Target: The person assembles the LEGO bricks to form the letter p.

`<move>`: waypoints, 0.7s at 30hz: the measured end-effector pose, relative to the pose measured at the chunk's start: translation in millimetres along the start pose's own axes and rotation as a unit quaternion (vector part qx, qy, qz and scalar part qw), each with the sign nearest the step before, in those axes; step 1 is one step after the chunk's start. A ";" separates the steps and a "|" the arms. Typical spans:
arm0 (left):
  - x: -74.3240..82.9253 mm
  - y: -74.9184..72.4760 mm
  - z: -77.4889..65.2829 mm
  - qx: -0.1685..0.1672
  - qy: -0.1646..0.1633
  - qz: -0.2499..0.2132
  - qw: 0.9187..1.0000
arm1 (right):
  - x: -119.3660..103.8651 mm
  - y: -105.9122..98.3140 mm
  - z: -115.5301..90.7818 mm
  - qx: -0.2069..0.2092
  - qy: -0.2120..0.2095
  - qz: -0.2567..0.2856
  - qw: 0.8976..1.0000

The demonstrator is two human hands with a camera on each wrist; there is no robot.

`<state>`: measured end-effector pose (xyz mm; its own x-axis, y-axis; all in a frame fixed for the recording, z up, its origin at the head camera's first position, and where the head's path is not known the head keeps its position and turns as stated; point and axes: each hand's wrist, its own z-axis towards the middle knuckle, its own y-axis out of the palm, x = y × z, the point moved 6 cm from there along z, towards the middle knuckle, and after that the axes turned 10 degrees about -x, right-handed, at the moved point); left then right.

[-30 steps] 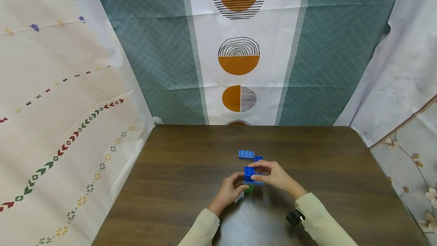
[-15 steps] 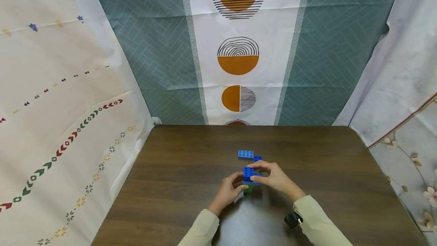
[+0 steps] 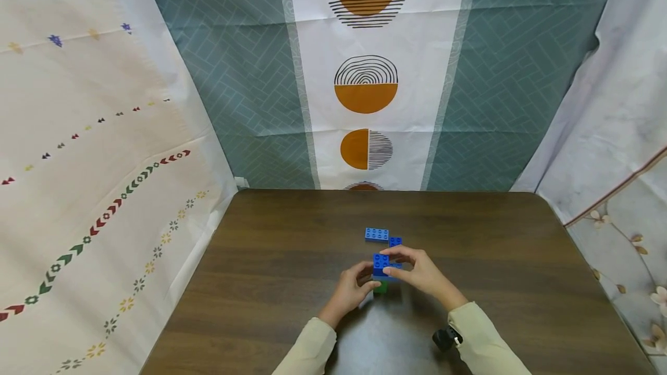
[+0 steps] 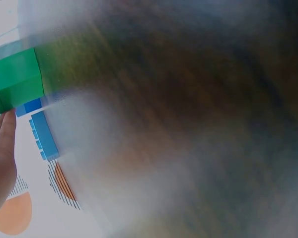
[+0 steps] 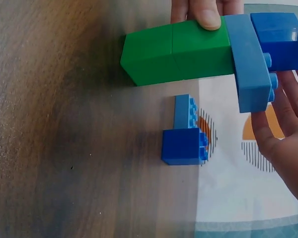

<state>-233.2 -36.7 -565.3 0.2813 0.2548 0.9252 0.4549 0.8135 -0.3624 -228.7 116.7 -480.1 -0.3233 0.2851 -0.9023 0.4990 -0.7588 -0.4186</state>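
Note:
Two stacked green toy bricks point(image 5: 201, 52) stand upright on the table, topped by a long light blue brick point(image 5: 251, 67). A small dark blue brick point(image 5: 278, 37) sits on one end of the light blue one, which overhangs to the right. My left hand point(image 3: 349, 292) pinches the upper green brick, its thumb against the face just under the light blue brick. My right hand point(image 3: 421, 274) grips the dark blue brick from the right, index finger behind and thumb in front. The left wrist view catches the green bricks only at its left edge.
Beyond the stack lie a loose light blue brick point(image 3: 377, 234) and a loose dark blue brick point(image 3: 395, 241), corner to corner. All rest on a brown wooden table point(image 3: 271, 236). Patterned cloths point(image 3: 250, 91) hang behind and at both sides.
Both hands keep their hold on the stack, almost still. The right forearm has shifted slightly; the whole view drifts a little with the head.

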 end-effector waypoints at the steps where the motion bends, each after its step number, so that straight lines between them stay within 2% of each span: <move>1: 0.1 0.1 0.2 0.001 -0.001 0.001 1.000 | 4.1 0.5 0.6 0.002 0.000 -0.005 1.000; 6: -3.4 -0.3 0.3 -0.003 0.005 0.002 1.000 | 29.3 2.5 3.6 0.015 -0.001 -0.003 1.000; 13: -1.5 0.3 -1.2 -0.007 0.000 0.003 1.000 | 33.0 3.6 1.1 0.021 0.003 0.006 1.000; 16: 6.2 -0.2 -1.7 -0.002 0.000 0.000 1.000 | 32.8 3.3 1.0 0.028 0.005 -0.001 1.000; 21: 28.1 -3.7 -6.1 -0.003 -0.002 -0.009 1.000 | 33.9 3.7 2.4 0.033 -0.001 0.000 0.999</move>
<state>-221.8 -35.6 -538.6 0.2697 0.2432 0.9317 0.4647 0.8145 -0.3472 -239.7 122.1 -512.0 -0.3250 0.2836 -0.9022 0.4442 -0.7964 -0.4103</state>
